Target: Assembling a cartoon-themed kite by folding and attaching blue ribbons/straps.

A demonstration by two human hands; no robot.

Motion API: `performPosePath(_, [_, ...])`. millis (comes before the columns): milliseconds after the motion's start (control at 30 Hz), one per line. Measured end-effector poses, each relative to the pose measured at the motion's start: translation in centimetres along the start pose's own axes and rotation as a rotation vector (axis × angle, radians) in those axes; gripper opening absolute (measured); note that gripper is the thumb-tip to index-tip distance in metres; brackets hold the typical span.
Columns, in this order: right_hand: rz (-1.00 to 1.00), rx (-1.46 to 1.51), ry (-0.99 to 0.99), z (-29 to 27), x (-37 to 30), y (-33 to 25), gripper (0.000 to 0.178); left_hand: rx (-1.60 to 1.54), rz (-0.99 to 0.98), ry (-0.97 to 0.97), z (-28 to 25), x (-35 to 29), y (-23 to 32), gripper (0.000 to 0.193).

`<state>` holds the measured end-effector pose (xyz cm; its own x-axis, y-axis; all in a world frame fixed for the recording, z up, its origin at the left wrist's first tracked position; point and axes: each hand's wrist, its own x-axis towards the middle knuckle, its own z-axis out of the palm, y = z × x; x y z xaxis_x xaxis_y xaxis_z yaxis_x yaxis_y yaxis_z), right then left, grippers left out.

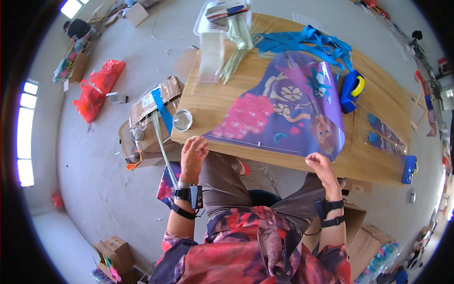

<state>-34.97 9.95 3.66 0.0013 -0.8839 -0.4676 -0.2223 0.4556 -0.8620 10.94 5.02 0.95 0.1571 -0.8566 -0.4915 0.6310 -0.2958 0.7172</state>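
A purple kite (288, 111) lies flat on the desk (213, 97), its wide base along the near desk edge and its tip pointing away toward blue ribbons (307, 40); its long axis runs from the near edge to the far side. The left hand (193, 152) has curled fingers pinching the near left corner at the edge. The right hand (320, 165) grips the near right corner likewise. Bare desk lies left of the kite, by a metal cup (182, 120). A blue tape dispenser (351, 89) sits just beside the right edge.

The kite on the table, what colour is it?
Mostly purple kite, with pink flowers and cartoon figures; head view.
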Motion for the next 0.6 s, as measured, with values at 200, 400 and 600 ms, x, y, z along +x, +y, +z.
performPosePath(200, [0.062,0.097,0.071,0.0,0.6,1.1,0.011,0.191,0.029,-0.040,-0.9,1.7,0.0,0.007])
performPosePath(400, [0.051,0.042,0.177,1.3,1.4,1.4,0.007,0.478,0.157,-0.055,-1.6,2.9,0.0,0.016])
performPosePath(600, [-0.099,-0.196,0.295,2.0,2.0,2.9,0.007,0.559,0.291,0.000,-1.5,2.8,-0.8,0.018])
